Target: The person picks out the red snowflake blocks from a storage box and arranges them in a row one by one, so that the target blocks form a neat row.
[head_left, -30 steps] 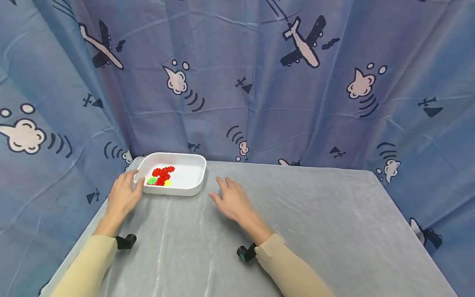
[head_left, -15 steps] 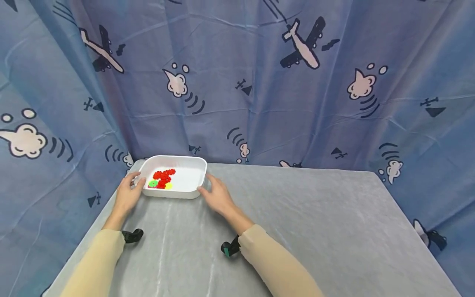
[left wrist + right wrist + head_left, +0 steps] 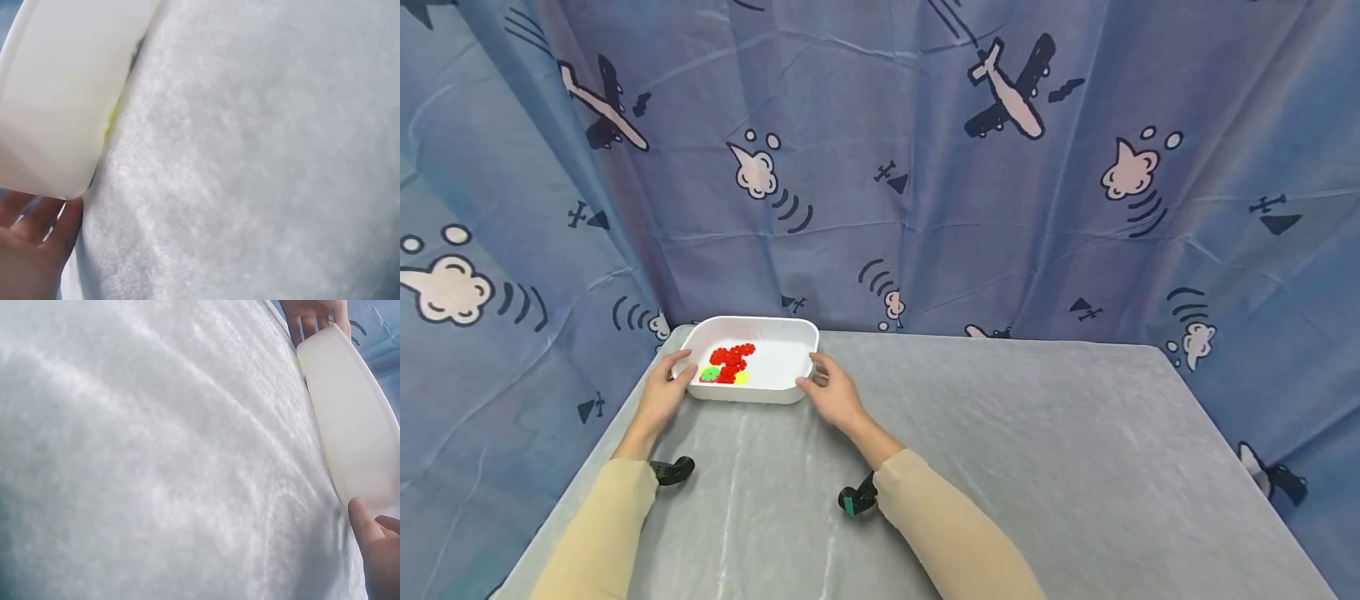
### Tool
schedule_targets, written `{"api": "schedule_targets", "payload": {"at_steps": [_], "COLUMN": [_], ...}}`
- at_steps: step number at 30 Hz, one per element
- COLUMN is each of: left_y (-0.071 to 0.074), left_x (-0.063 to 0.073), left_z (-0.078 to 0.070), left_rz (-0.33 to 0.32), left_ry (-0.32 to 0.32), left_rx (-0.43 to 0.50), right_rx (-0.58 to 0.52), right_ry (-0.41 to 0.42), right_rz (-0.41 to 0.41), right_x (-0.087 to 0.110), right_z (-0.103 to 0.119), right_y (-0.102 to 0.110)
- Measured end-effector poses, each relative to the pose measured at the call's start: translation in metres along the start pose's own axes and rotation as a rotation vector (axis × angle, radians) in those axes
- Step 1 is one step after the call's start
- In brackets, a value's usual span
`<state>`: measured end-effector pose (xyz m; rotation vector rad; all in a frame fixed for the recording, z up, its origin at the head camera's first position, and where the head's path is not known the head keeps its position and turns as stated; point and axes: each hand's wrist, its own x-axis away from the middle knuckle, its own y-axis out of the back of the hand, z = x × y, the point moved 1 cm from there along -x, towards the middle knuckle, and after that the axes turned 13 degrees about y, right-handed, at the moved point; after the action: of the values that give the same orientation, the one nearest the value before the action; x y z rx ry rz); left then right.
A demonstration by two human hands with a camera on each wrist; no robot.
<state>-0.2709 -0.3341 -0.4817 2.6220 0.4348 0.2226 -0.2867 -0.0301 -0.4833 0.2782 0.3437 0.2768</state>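
A white rectangular tray [image 3: 748, 394] with rounded corners sits at the far left of the table. Inside lie several small red notched discs [image 3: 727, 362], along with a green notched disc [image 3: 710, 374] and a yellow piece [image 3: 741, 378]. My left hand [image 3: 664, 395] holds the tray's left end, thumb near the front corner. At the right end my right hand [image 3: 837, 398] grips the wall, its thumb at the front right corner and its index finger by the rim. In the left wrist view, fingers [image 3: 62, 228] lie against the end of the tray.
A grey cloth covers the table [image 3: 1000, 450], stretching to the right of the tray. Behind and on both sides hangs a blue curtain [image 3: 850, 167] with airplane prints, close to the tray's back edge. Each wrist wears a black camera mount [image 3: 857, 497].
My right hand has moved left from the bare cloth and taken hold of the tray's right end. My left hand has stayed at the left end. The tray's contents look the same.
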Motion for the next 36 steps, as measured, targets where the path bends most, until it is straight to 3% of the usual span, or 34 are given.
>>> {"api": "schedule_targets", "payload": {"at_steps": [6, 12, 20, 26, 36], "left_y": [0.003, 0.005, -0.001, -0.008, -0.022], "left_x": [0.000, 0.004, 0.020, 0.032, 0.055], "left_z": [-0.003, -0.006, -0.018, -0.029, -0.050], "left_rz": [0.038, 0.053, 0.067, 0.110, 0.160], "left_ry": [0.045, 0.047, 0.030, 0.013, 0.041], "left_rx": [0.041, 0.086, 0.070, 0.113, 0.107], "right_rx": [-0.038, -0.047, -0.020, -0.021, -0.011], "right_ry": [0.003, 0.019, 0.031, 0.022, 0.030], "right_rz": [0.014, 0.008, -0.001, -0.025, -0.074], "right_x": [0.002, 0.005, 0.017, 0.025, 0.044], "right_z": [0.004, 0.007, 0.014, 0.019, 0.024], "right_y": [0.001, 0.005, 0.023, 0.037, 0.065]}}
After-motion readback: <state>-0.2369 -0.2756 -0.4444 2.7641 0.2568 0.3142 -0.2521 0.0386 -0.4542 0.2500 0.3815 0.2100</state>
